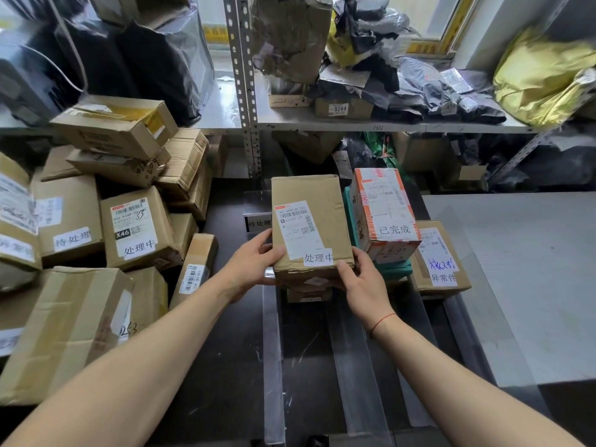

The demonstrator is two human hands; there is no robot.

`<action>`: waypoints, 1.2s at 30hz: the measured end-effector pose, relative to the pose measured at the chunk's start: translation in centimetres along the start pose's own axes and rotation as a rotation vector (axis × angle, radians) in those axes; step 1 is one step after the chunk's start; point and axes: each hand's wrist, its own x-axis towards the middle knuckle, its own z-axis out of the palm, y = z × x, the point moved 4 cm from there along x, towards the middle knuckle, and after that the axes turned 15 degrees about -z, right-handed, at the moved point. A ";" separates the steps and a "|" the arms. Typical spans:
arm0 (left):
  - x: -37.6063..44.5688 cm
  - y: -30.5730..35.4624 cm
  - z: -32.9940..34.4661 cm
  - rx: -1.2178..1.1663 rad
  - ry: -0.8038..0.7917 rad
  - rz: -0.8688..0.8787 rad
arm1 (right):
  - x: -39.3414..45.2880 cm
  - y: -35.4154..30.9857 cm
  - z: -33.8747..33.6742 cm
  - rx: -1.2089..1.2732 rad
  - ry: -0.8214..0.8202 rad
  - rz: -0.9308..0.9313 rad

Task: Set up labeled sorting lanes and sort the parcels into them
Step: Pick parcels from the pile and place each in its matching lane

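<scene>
A brown cardboard parcel with a shipping label and a white tag reading 处理中 sits in the middle lane, on top of a flatter box. My left hand grips its near left corner and my right hand grips its near right corner. Clear acrylic strips divide the dark table into lanes. To the right stands a white and orange parcel tagged 已完成 on a green packet. Further right lies a brown parcel tagged 异常件. A small lane sign reading 待处理 stands left of the held parcel.
A heap of brown boxes with tags fills the left of the table. Metal shelving behind holds bags, boxes and a yellow sack. A grey surface lies at the right.
</scene>
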 end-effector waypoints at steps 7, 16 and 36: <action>1.3 -0.2 -0.2 0.022 0.036 -0.019 | 0.6 1.1 0.0 -0.090 0.025 -0.009; 2.1 -0.8 -1.3 0.130 0.147 -0.063 | 0.8 2.4 0.3 -0.032 0.210 -0.022; 1.9 0.2 -1.3 0.118 0.237 0.003 | 0.4 2.0 0.9 -0.006 0.167 -0.043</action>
